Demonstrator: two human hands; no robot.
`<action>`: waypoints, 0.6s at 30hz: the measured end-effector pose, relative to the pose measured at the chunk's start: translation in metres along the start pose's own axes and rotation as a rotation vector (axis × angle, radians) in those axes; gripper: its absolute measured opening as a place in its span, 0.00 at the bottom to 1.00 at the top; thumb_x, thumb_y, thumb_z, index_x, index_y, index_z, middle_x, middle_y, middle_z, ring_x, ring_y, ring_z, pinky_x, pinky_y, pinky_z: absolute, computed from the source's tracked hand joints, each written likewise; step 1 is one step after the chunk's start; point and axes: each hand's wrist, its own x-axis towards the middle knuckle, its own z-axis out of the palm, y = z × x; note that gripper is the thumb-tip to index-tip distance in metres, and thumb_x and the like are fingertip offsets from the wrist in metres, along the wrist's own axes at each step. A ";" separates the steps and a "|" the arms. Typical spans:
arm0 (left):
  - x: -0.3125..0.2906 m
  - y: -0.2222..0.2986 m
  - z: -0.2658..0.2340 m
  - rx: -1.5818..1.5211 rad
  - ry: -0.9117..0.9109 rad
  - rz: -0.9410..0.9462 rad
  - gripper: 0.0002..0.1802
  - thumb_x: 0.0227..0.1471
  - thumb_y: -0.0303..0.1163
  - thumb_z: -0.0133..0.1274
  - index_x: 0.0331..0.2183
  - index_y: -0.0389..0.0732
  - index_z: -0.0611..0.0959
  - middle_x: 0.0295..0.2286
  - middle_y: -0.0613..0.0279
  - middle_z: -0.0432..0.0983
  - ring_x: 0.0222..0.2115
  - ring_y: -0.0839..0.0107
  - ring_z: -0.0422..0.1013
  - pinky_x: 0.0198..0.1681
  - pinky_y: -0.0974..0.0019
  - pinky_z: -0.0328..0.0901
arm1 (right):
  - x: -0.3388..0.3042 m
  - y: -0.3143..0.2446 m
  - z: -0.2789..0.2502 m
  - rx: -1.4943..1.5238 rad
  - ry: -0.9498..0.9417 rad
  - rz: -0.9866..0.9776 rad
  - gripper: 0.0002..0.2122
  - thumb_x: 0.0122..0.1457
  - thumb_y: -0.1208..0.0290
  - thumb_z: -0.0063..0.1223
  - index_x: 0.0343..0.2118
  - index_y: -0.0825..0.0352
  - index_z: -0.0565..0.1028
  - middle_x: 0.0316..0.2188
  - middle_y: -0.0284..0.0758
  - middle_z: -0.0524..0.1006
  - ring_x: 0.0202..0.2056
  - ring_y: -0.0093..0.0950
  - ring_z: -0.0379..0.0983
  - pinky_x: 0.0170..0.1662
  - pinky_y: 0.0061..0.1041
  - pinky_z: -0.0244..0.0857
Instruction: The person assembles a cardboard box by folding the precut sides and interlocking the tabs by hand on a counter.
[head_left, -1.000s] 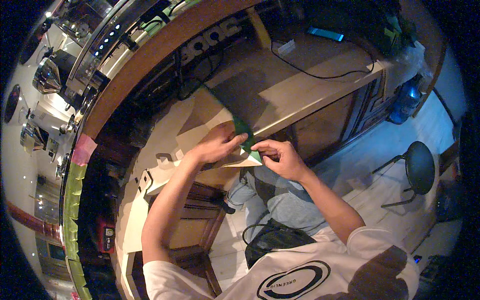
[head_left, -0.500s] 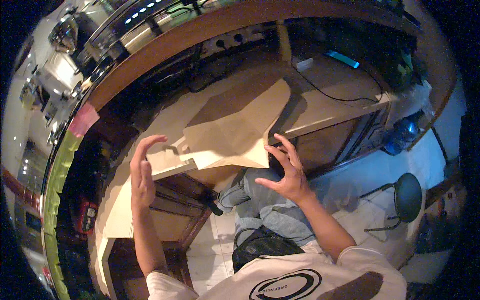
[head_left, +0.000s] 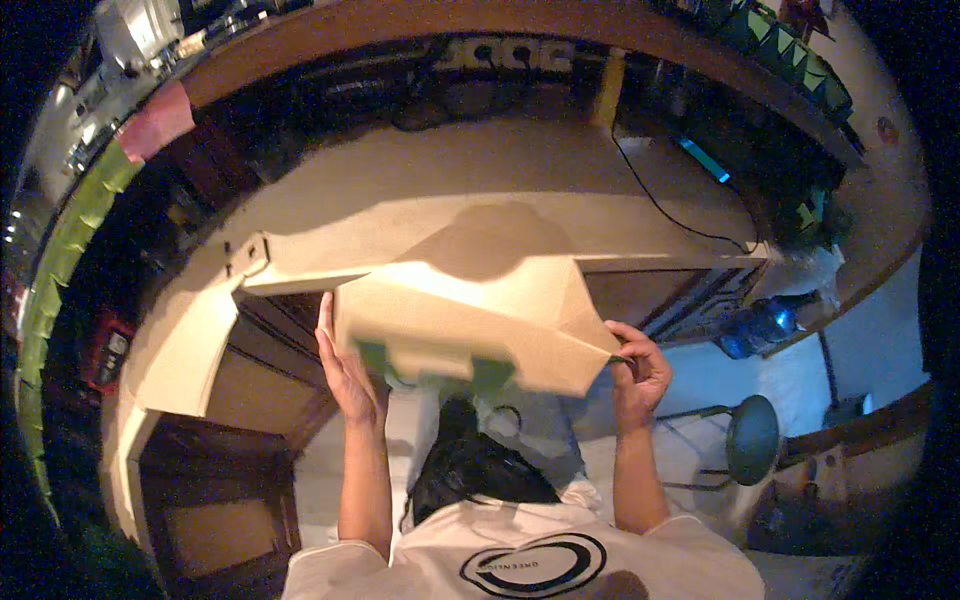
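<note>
Pinching creased tan paper (head_left: 480, 318) at its pointed corner, the right hand (head_left: 640, 375) sits opposite the straight-fingered left hand (head_left: 350, 378), whose grip I can't tell.

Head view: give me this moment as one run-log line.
left hand: at left end of folded tan sheet, grip unclear | right hand: pinching its right corner | green part: blurred | rest: lit phone, dark stool

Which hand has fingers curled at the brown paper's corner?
The right hand: fingers curl toward its thumb at the right corner of the brown paper. The left hand has straighter fingers.
</note>
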 end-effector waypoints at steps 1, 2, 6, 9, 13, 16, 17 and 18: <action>-0.006 -0.010 0.000 0.001 -0.061 0.002 0.37 0.70 0.56 0.24 0.68 0.40 0.56 0.65 0.51 0.57 0.67 0.60 0.52 0.71 0.56 0.41 | -0.006 -0.002 -0.004 -0.007 -0.032 -0.012 0.07 0.50 0.79 0.63 0.31 0.67 0.76 0.48 0.51 0.78 0.51 0.40 0.76 0.57 0.37 0.67; -0.014 -0.006 0.008 -0.142 -0.144 -0.021 0.38 0.69 0.58 0.23 0.68 0.43 0.58 0.65 0.51 0.58 0.66 0.60 0.54 0.70 0.55 0.44 | -0.010 -0.001 -0.003 -0.023 -0.050 0.012 0.07 0.50 0.79 0.63 0.31 0.67 0.76 0.48 0.51 0.78 0.51 0.40 0.76 0.57 0.37 0.67; -0.020 0.000 0.021 -0.412 -0.064 -0.070 0.33 0.68 0.53 0.25 0.64 0.45 0.64 0.64 0.46 0.60 0.64 0.56 0.57 0.67 0.51 0.54 | -0.021 0.016 -0.003 0.012 -0.085 0.002 0.10 0.51 0.78 0.64 0.35 0.66 0.75 0.52 0.49 0.76 0.52 0.39 0.75 0.58 0.37 0.67; -0.019 0.003 0.013 -0.417 -0.072 -0.053 0.28 0.64 0.47 0.30 0.57 0.43 0.72 0.64 0.44 0.59 0.65 0.52 0.56 0.67 0.48 0.55 | -0.026 0.022 0.017 0.283 0.041 0.243 0.25 0.56 0.70 0.67 0.53 0.65 0.66 0.52 0.41 0.74 0.52 0.33 0.73 0.56 0.34 0.69; -0.033 0.009 0.012 -0.494 -0.085 -0.001 0.28 0.63 0.49 0.33 0.56 0.46 0.73 0.66 0.46 0.54 0.67 0.48 0.50 0.68 0.42 0.51 | -0.012 0.010 0.054 0.116 0.078 0.262 0.34 0.60 0.60 0.63 0.65 0.63 0.58 0.53 0.39 0.72 0.51 0.32 0.73 0.55 0.33 0.69; -0.037 0.006 0.005 -0.467 -0.180 0.078 0.28 0.64 0.50 0.31 0.57 0.47 0.72 0.66 0.46 0.55 0.67 0.47 0.50 0.65 0.38 0.56 | -0.005 0.002 0.059 0.495 0.056 0.435 0.36 0.62 0.56 0.60 0.67 0.63 0.55 0.57 0.40 0.70 0.55 0.33 0.70 0.58 0.36 0.68; -0.039 0.006 0.006 -0.469 -0.182 0.071 0.28 0.64 0.50 0.31 0.57 0.47 0.72 0.66 0.46 0.55 0.67 0.47 0.50 0.65 0.38 0.56 | -0.005 0.000 0.061 0.554 0.060 0.456 0.36 0.61 0.56 0.61 0.67 0.63 0.55 0.57 0.40 0.70 0.56 0.33 0.70 0.58 0.36 0.67; -0.042 0.007 0.009 -0.468 -0.225 0.093 0.27 0.65 0.49 0.32 0.56 0.47 0.72 0.65 0.46 0.56 0.66 0.47 0.52 0.64 0.38 0.59 | -0.008 -0.002 0.059 0.606 0.060 0.474 0.37 0.61 0.56 0.61 0.67 0.63 0.55 0.57 0.40 0.70 0.56 0.33 0.70 0.59 0.36 0.67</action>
